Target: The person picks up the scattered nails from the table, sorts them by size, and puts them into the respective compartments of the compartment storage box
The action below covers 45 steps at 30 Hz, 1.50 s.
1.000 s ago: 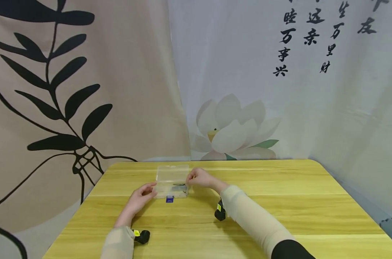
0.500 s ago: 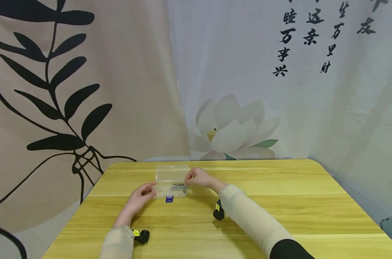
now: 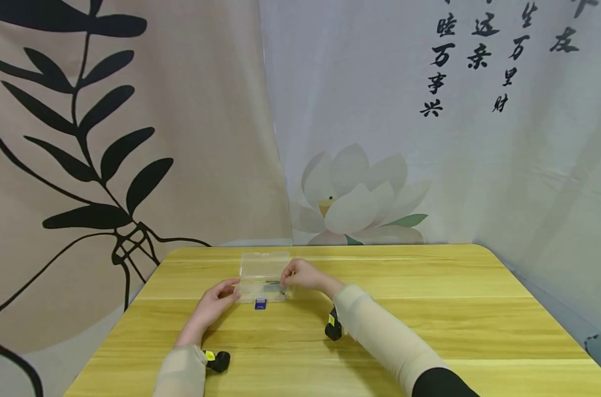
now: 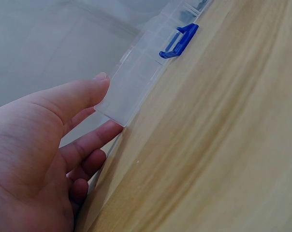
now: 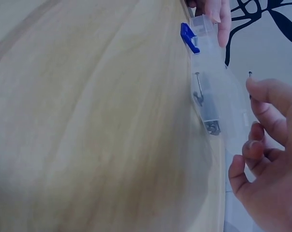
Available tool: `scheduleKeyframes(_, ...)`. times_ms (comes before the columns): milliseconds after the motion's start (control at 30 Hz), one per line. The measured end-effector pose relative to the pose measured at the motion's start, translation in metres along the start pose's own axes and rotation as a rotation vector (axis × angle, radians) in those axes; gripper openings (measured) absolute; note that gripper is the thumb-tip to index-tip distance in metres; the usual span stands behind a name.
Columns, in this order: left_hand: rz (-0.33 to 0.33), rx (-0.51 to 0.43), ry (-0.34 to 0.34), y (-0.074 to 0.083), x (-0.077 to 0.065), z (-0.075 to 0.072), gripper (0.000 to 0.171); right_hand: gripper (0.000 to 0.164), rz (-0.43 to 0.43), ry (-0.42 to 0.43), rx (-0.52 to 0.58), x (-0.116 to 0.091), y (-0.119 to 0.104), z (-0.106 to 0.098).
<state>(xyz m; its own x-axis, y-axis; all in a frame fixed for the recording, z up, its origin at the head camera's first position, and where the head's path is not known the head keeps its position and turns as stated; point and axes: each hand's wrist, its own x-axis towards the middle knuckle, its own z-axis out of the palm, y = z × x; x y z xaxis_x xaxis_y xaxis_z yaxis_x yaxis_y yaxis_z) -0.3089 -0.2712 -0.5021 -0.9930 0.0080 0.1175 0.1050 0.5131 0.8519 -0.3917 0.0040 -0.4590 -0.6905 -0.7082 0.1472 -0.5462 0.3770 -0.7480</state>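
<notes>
A clear plastic storage box (image 3: 251,289) lies on the table with its lid (image 3: 264,266) raised behind it. A blue latch (image 4: 179,42) is on its front. My left hand (image 3: 216,303) holds the box's left end, thumb at the upper edge and fingers at the corner. Over the right end, my right hand (image 3: 305,274) pinches a small dark screw (image 5: 250,74) between thumb and forefinger; the fingertips hide most of its shaft. Inside the box, a long thin screw (image 5: 198,84) and several small metal pieces (image 5: 212,127) lie in the right-hand compartments.
The wooden table (image 3: 429,309) extends to both sides and in front of the box. A printed cloth (image 3: 360,110) hangs behind its far edge. A black wrist camera (image 3: 218,361) sits at my left sleeve, another camera (image 3: 333,326) at my right.
My right hand has shifted slightly to the left over the right end of the box. The left hand and the box have stayed in place.
</notes>
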Motion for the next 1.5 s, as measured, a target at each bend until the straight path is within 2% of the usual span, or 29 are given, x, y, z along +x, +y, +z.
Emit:
scheduleKeyframes(367,-0.004,-0.012,-0.001,0.003,-0.002,0.000,0.047,0.008,0.012,0.020,0.040,-0.004,0.003,0.010)
scheduleKeyframes(1067,0.000,-0.026,-0.003,0.003,-0.001,0.000,0.047,0.010,-0.050,0.139,-0.107,-0.008,0.008,0.023)
scheduleKeyframes(1300,0.000,-0.025,0.000,0.004,-0.002,0.000,0.049,0.009,0.027,0.145,-0.087,-0.008,0.010,0.025)
scheduleKeyframes(1500,0.000,-0.021,-0.002,0.004,-0.002,0.000,0.049,0.004,0.041,0.153,-0.070,-0.009,0.010,0.025)
